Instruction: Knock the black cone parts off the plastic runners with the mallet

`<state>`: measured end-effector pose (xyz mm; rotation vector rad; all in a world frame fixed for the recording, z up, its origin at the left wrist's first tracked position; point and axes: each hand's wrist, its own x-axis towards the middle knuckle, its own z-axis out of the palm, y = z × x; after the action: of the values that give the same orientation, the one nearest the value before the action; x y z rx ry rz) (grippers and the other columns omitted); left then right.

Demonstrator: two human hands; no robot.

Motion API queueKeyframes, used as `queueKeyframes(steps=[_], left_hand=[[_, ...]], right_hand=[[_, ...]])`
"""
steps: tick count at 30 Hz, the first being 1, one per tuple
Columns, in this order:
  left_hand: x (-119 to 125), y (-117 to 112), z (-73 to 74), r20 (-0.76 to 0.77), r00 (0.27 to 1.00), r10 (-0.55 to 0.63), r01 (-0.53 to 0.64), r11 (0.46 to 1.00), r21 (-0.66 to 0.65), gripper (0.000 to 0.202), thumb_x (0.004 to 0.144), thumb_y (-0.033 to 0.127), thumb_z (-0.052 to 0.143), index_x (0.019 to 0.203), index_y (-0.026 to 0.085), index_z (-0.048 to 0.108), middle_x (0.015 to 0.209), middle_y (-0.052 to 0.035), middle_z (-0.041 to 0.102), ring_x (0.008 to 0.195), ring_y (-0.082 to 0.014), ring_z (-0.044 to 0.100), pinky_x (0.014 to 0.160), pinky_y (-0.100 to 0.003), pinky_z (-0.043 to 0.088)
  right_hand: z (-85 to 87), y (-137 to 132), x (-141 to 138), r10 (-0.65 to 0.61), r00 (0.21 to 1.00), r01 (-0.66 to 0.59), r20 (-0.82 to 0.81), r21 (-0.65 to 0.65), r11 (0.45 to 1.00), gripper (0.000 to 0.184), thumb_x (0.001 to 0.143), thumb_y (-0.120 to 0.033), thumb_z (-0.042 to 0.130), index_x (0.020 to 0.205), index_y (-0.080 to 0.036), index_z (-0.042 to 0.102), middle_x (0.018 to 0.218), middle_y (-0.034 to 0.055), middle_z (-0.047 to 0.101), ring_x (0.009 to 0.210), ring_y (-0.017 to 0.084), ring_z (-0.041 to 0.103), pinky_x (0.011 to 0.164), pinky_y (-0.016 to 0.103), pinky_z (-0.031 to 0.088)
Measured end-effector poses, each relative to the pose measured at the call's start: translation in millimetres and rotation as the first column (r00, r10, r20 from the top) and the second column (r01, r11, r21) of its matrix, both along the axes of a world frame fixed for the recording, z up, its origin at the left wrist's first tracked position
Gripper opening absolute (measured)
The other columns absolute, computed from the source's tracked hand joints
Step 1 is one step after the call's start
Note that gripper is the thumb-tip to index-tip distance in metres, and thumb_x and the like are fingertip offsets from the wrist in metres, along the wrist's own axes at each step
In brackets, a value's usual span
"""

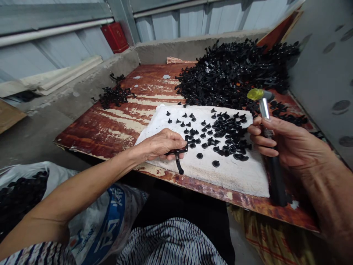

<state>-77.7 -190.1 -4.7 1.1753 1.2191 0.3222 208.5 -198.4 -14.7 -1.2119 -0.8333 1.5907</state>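
The left hand [162, 142] grips a black bracket [178, 164] over the white cloth [234, 180], the right hand [296, 145] a hammer [276, 178]. Many loose caps [216, 163] there seem left; what is finished is unclear.

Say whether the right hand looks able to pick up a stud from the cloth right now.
Probably not: the right hand is closed around the hammer. The studs lie close by on the cloth, out in the open, so its full grip seems the only hindrance.

The shirt [172, 246] is dark with thin, wavy white stripes; its short left sleeve [41, 254] matches, and the legwear [190, 209] is black.
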Motion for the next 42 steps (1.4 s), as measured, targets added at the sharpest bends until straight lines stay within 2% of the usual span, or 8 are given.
queueKeyframes(steps=[9, 24, 30, 33, 35, 38, 40, 42], left_hand=[[1, -1, 0.0, -0.007, 1.0, -0.012, 0.012, 1.0, 0.021, 0.024, 0.089, 0.017, 0.055, 0.066, 0.013, 0.056, 0.057, -0.0019, 0.065, 0.031, -0.001, 0.044, 0.03, -0.012, 0.019], [-8, 12, -5.8, -0.048, 0.987, -0.151, 0.156, 0.982, 0.103, 0.023, 0.083, 0.026, 0.061, 0.065, 0.013, 0.061, 0.057, -0.0037, 0.065, 0.031, -0.0017, 0.041, 0.03, -0.015, 0.018], [-8, 14, -7.2, -0.037, 0.985, -0.171, 0.174, 0.979, 0.105, 0.024, 0.08, 0.027, 0.063, 0.06, 0.014, 0.061, 0.055, -0.0025, 0.064, 0.03, -0.0025, 0.041, 0.029, -0.016, 0.019], [-6, 14, -4.5, -0.038, 0.984, -0.176, 0.179, 0.976, 0.125, 0.024, 0.079, 0.025, 0.062, 0.057, 0.014, 0.059, 0.052, -0.0021, 0.063, 0.03, -0.0027, 0.04, 0.029, -0.016, 0.021], [-5, 13, -2.6, -0.041, 0.984, -0.172, 0.176, 0.975, 0.137, 0.024, 0.078, 0.022, 0.061, 0.056, 0.014, 0.058, 0.052, -0.0021, 0.062, 0.029, -0.003, 0.04, 0.028, -0.017, 0.022], [-5, 13, -2.8, -0.023, 0.984, -0.177, 0.179, 0.972, 0.15, 0.023, 0.078, 0.023, 0.06, 0.057, 0.013, 0.059, 0.053, -0.0024, 0.062, 0.03, -0.0032, 0.041, 0.028, -0.017, 0.022], [-6, 14, -4.8, -0.007, 0.983, -0.182, 0.181, 0.972, 0.15, 0.022, 0.078, 0.024, 0.061, 0.058, 0.013, 0.059, 0.054, -0.0028, 0.063, 0.03, -0.003, 0.041, 0.028, -0.017, 0.021], [-6, 15, -6.8, -0.015, 0.982, -0.187, 0.187, 0.972, 0.143, 0.021, 0.077, 0.024, 0.061, 0.059, 0.013, 0.059, 0.054, -0.0026, 0.063, 0.03, -0.0028, 0.041, 0.028, -0.017, 0.02]], right_hand=[[3.3, -3, -2, -0.012, 1.0, 0.012, 0.018, 0.016, 1.0, 0.022, 0.065, -0.033, 0.074, 0.07, -0.02, 0.058, 0.065, -0.0039, 0.045, 0.042, 0.003, 0.025, 0.035, 0.018, 0.013], [3.8, -2, -3, -0.03, 0.999, 0.03, 0.044, 0.01, 1.0, 0.017, 0.072, -0.034, 0.067, 0.072, -0.02, 0.057, 0.065, -0.0037, 0.046, 0.041, 0.003, 0.028, 0.034, 0.018, 0.016], [5.0, -12, -13, -0.037, 0.99, 0.031, 0.134, 0.048, 0.998, 0.021, 0.07, -0.037, 0.07, 0.081, -0.02, 0.063, 0.065, -0.0026, 0.048, 0.039, 0.005, 0.031, 0.03, 0.018, 0.022], [4.8, -25, -27, -0.004, 0.951, -0.034, 0.309, 0.116, 0.993, 0.023, 0.075, -0.039, 0.066, 0.09, -0.022, 0.062, 0.065, -0.003, 0.049, 0.039, 0.005, 0.032, 0.029, 0.018, 0.025], [4.1, -34, -37, 0.04, 0.838, -0.194, 0.544, 0.229, 0.954, 0.025, 0.082, -0.039, 0.06, 0.101, -0.024, 0.061, 0.062, -0.0027, 0.049, 0.042, 0.01, 0.04, 0.032, 0.021, 0.033], [4.4, -48, -47, -0.062, 0.608, -0.448, 0.792, 0.406, 0.796, 0.037, 0.089, -0.035, 0.051, 0.123, -0.023, 0.055, 0.082, 0.0056, 0.064, 0.072, 0.022, 0.064, 0.06, 0.036, 0.056], [5.9, -56, -52, -0.186, 0.515, -0.54, 0.837, 0.485, 0.688, 0.042, 0.092, -0.029, 0.046, 0.133, -0.024, 0.05, 0.111, 0.0104, 0.066, 0.1, 0.027, 0.065, 0.084, 0.045, 0.056], [7.1, -62, -56, -0.275, 0.468, -0.591, 0.84, 0.529, 0.609, 0.049, 0.093, -0.021, 0.044, 0.141, -0.029, 0.044, 0.126, 0.0098, 0.062, 0.111, 0.028, 0.061, 0.091, 0.046, 0.053]])
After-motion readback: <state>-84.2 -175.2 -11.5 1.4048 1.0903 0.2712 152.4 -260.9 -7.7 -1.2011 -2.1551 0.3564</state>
